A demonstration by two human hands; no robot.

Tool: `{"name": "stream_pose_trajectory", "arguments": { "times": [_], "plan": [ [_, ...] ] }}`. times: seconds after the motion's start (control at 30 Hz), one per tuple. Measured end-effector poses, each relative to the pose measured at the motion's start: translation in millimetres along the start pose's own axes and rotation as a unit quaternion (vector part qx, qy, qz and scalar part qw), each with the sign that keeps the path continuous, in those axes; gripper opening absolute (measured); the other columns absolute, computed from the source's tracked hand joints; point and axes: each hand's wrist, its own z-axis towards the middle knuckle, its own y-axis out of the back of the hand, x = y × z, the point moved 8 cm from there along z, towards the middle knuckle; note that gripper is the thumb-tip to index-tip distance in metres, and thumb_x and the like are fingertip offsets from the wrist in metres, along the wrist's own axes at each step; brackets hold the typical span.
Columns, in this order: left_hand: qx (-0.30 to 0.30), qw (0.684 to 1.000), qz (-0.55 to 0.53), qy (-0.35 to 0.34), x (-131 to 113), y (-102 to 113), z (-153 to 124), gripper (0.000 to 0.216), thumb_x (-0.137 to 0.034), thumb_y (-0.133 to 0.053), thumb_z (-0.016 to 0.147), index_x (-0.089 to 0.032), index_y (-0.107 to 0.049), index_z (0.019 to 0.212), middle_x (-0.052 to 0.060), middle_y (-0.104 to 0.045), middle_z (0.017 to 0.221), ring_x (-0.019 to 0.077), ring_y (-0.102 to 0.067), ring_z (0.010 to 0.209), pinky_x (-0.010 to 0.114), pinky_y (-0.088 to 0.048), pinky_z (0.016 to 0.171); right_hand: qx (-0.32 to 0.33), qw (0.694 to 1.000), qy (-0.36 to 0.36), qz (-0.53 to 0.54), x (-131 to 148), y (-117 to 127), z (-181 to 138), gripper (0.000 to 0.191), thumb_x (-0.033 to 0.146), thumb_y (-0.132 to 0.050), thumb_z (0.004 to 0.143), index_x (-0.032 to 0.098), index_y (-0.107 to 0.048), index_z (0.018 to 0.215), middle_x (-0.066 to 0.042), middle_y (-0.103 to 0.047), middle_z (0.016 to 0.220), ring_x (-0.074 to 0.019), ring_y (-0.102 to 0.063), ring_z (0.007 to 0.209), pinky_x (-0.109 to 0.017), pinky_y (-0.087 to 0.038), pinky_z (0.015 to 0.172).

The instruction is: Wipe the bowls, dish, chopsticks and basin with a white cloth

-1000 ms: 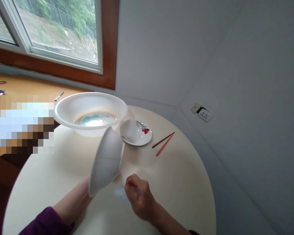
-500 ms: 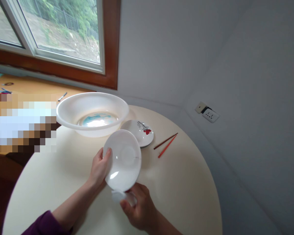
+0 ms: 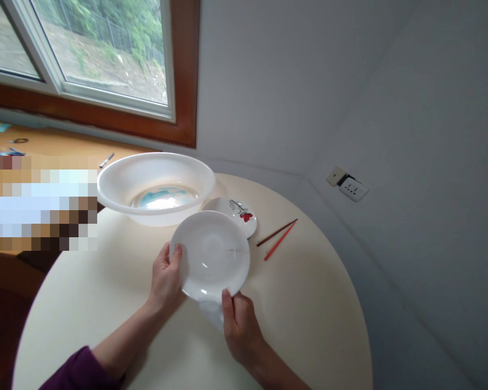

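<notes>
A plain white, round, shallow dish of glossy, ceramic-looking material (image 3: 211, 254) is held above the round cream-coloured table (image 3: 309, 309), its inner face tilted toward the wearer. The left hand (image 3: 165, 276) grips the left rim, thumb laid over the inner face. The right hand (image 3: 244, 325) pinches the lower right rim, thumb in front; a thin whitish, partly see-through sheet (image 3: 212, 310) hangs beside it, just below the rim. Whether the sheet is pressed against the underside cannot be told.

The step in hand is judged to be working the sheet around the dish. The left hold should bear the weight so the right can shift along the rim. A thin dark line (image 3: 236, 250) marks the right inner face; whether crack or mark is unclear, so light pressure there is advised. Clearance should be maintained from the white bowl with a red flower pattern (image 3: 250, 225) just behind.
</notes>
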Motion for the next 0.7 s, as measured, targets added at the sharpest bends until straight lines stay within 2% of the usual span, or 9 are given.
{"name": "stream_pose_trajectory", "arguments": {
  "times": [0.17, 0.37, 0.7],
  "plan": [
    [0.016, 1.000, -0.004, -0.003, -3.4, -3.7, -2.9, 0.041, -0.050, -0.061, 0.067, -0.016, -0.058, 0.088, 0.002, -0.064, 0.072, 0.0133, -0.057, 0.061, 0.021, -0.045, 0.053, -0.020, 1.000, -0.024, -0.003, -7.4, 2.9, 3.8, 0.043, 0.038, -0.027, 0.091, 0.020, -0.041, 0.054, 0.000, -0.045, 0.045, -0.0116, -0.043, 0.044, -0.024, -0.026, 0.043],
    [0.032, 0.999, 0.028, 0.003, -2.8, -6.9, -3.0, 0.039, -0.047, -0.064, 0.066, -0.015, -0.057, 0.087, 0.001, -0.063, 0.066, 0.0140, -0.057, 0.056, 0.022, -0.044, 0.048, -0.031, 0.999, 0.011, -0.025, -3.6, 7.6, 4.9, 0.041, 0.035, -0.027, 0.090, 0.019, -0.043, 0.056, -0.002, -0.049, 0.047, -0.0120, -0.047, 0.044, -0.023, -0.031, 0.046],
    [0.029, 0.995, 0.090, -0.040, -7.0, -5.0, -1.2, 0.035, -0.041, -0.065, 0.065, -0.014, -0.055, 0.085, 0.002, -0.062, 0.069, 0.0160, -0.058, 0.061, 0.024, -0.046, 0.051, -0.035, 0.997, 0.042, -0.057, -0.5, 8.7, 4.4, 0.042, 0.033, -0.028, 0.091, 0.018, -0.046, 0.056, -0.003, -0.051, 0.047, -0.0123, -0.050, 0.044, -0.023, -0.032, 0.046]
  ]
}}
